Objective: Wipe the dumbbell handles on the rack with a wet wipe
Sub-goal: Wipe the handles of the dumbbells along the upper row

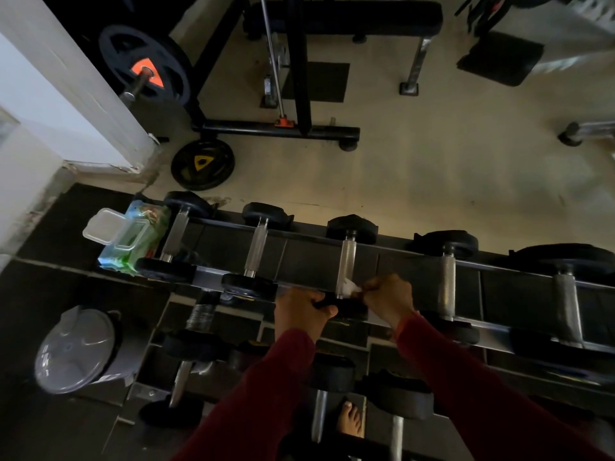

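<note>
Right grip (387, 299) is closed on the wipe (351, 288), pinching the white wad against the near end of the third handle (346, 266) on the rack's (499, 271) top tier, where the knurled steel meets the head. Left grip (301, 311) is clamped over that dumbbell's near head (342, 307), likely to stop it rolling in its cradle while the wipe rubs. From that low position, I judge the wipe is working along this handle, with the two handles to the right not yet reached. At the rack's left end lies the wipe pack (133, 239), lid flipped open, kept near for a fresh sheet. On the floor below it stands a bin (76, 349), lid on, probably for spent wipes.
</note>
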### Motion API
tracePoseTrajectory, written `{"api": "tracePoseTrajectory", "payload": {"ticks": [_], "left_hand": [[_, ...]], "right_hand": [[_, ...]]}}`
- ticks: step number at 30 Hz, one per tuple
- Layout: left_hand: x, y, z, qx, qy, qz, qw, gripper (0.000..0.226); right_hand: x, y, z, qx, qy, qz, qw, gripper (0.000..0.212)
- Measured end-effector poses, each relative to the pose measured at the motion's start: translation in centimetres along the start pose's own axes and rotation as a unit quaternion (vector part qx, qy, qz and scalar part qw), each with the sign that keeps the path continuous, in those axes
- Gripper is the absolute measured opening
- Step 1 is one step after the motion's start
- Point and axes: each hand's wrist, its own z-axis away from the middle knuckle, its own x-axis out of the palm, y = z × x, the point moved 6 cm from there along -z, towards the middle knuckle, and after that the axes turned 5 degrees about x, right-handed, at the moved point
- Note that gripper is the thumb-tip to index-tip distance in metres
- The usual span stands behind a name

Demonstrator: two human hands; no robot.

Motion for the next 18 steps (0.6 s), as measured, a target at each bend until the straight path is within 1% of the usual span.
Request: {"api": "tracePoseTrajectory", "payload": {"ticks": [3,6,8,10,11,13,16,18], "left_hand": [[-0.1,0.3,-0.1,0.009,-0.007,-0.009,1.0,0.026],[-0.1,0.4,-0.1,0.009,-0.012,-0.006,1.0,0.025],[-0.2,0.3,0.0,0.004,-0.013,0.005,1.0,0.03],[-0.1,0.0,-0.1,-0.001,-0.02,0.025,0.999,0.035],[-0.1,-0.1,-0.2,0.001,-0.026,0.032,0.999,0.036],[0.1,0.0,-0.2,0.004,-0.03,0.038,0.999,0.035],[0.3,0.0,-0.2,0.007,-0.012,0.042,0.999,0.038],[0.5,0.0,-0.1,0.0,-0.006,0.034,0.999,0.042]], "right_hand": [[-0.1,-0.2,0.2,-0.008,0.038,-0.077,0.996,0.018],[0.1,-0.8,0.6,-0.02,0.062,-0.102,0.993,0.026],[-0.1,-1.8,0.7,-0.038,0.1,-0.139,0.985,0.021],[-1.1,-3.4,0.3,-0.039,0.157,-0.175,0.971,0.013],[-1.6,-4.1,-0.3,-0.034,0.184,-0.181,0.966,0.013],[-2.7,-5.3,-1.4,-0.014,0.22,-0.2,0.955,0.02],[-3.7,-5.7,-2.1,0.028,0.245,-0.264,0.933,0.034],[-3.8,-5.3,-2.4,0.079,0.246,-0.324,0.91,0.034]]}}
